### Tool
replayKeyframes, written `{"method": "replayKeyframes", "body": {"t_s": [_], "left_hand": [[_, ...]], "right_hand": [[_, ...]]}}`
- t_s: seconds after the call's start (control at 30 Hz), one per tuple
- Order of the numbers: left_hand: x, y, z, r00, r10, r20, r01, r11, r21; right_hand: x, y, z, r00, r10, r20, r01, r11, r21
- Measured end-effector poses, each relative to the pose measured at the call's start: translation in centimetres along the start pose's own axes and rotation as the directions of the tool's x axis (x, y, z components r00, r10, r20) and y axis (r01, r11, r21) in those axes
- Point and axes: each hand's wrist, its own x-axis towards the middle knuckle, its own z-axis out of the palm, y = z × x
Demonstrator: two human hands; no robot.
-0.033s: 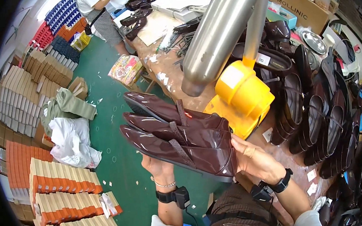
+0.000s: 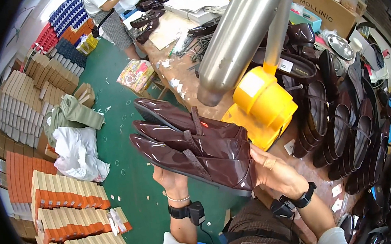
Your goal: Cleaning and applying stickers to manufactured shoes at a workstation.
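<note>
Item: three burgundy shoes (image 2: 173, 156), patent finish, one strap apiece; centre of frame. Laid side by side as a nested group, toes to the left, heels to the right, soles toward lower left. Raised off the desk (image 2: 219, 111).

Left hand (image 2: 172, 180): below the toe half, lower centre; bears the group from underneath. Fingers mostly hidden by the nearest shoe; how far they are bent cannot be told.

Right hand (image 2: 278, 173): right of centre, drawn in against the heel ends and gripping them; some fingertips out of sight.

Adjacent: yellow housing (image 2: 266, 98) with steel cylinder (image 2: 241, 37), upper centre to right, near the heel of the farthest shoe. Dark shoes in rows (image 2: 317, 110), right side of frame.

Handling notes (judgement): glossy uppers probably scuff and mark readily; light, even pressure advised, palm and finger pads rather than nails. Both ends best borne together, since the toe half could sag or one shoe slide out of the group. Straps (image 2: 196, 164) to lie free, neither folded nor pinched between neighbours. Slow turns preferable, all three tilted as one. Heel ends to be kept clear of the yellow housing, where a knock could mar the finish.
</note>
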Motion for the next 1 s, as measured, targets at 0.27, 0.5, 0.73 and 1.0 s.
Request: {"method": "replayKeyframes", "body": {"t_s": [0.27, 0.5, 0.73, 1.0], "left_hand": [[4.0, -0.4, 0.8, 0.994, -0.028, 0.106, 0.028, 1.0, -0.001], [6.8, -1.0, 2.5, 0.997, -0.062, 0.053, 0.063, 0.998, -0.027], [8.4, -0.3, 3.3, 0.991, -0.125, -0.047, 0.123, 0.992, -0.033], [3.8, 1.3, 3.2, 0.997, -0.074, -0.012, 0.073, 0.996, -0.05]], "right_hand": [[2.6, -2.3, 0.5, 0.998, -0.046, -0.05, 0.048, 0.998, 0.041], [4.6, -4.1, -0.2, 0.997, -0.07, 0.023, 0.069, 0.996, 0.05], [6.4, -4.9, 0.5, 0.991, -0.08, -0.104, 0.074, 0.996, -0.055], [4.0, -2.8, 1.3, 1.0, -0.001, -0.016, 0.005, 0.977, 0.214]]}}
